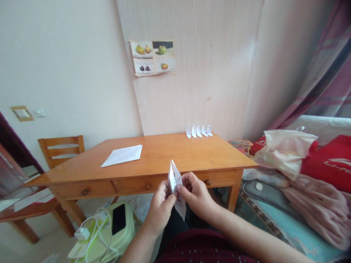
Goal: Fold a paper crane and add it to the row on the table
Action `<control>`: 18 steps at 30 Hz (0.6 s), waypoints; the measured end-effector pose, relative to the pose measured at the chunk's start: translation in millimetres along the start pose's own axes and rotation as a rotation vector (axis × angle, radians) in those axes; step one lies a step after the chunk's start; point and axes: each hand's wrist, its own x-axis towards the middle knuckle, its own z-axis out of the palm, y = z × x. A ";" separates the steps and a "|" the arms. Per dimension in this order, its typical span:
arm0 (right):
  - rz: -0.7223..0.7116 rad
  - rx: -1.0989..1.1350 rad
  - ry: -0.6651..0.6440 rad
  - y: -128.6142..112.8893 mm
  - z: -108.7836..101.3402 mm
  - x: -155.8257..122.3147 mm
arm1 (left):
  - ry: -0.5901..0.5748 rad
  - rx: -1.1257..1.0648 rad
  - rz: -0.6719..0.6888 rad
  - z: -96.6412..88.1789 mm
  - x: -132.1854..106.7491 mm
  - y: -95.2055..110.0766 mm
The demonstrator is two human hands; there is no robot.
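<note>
Between my two hands is a small piece of folded white paper (175,175) with print on it, held up in front of the table's near edge. Its top comes to a point, and a lower flap hangs down below my fingers. My left hand (161,201) pinches it from the left side. From the right, my right hand (196,191) grips it with thumb and bent fingers. At the table's far edge stand several small folded paper pieces (199,131) in a row. A stack of printed sheets (122,156) lies on the left part of the table.
The wooden table (164,153) has drawers along its front. Below it, a phone (119,218) and white cables rest on a pale green box (128,212). A wooden chair (61,140) stands at left. Bags (287,146) and a pink cloth (320,204) lie on the right.
</note>
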 end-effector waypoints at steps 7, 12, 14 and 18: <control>0.203 0.336 -0.154 -0.6 -6.2 6.6 | 0.018 -0.143 -0.084 -6.2 0.6 2.0; 0.265 0.412 -0.183 -4.0 -6.4 5.5 | 0.021 -0.142 -0.080 -10.5 -0.3 2.6; 0.284 0.440 -0.189 -5.0 -5.3 6.0 | 0.024 -0.153 -0.095 -11.1 -1.2 4.3; 0.293 0.459 -0.205 -8.5 -3.5 7.4 | 0.052 -0.201 -0.160 -12.5 -1.8 8.9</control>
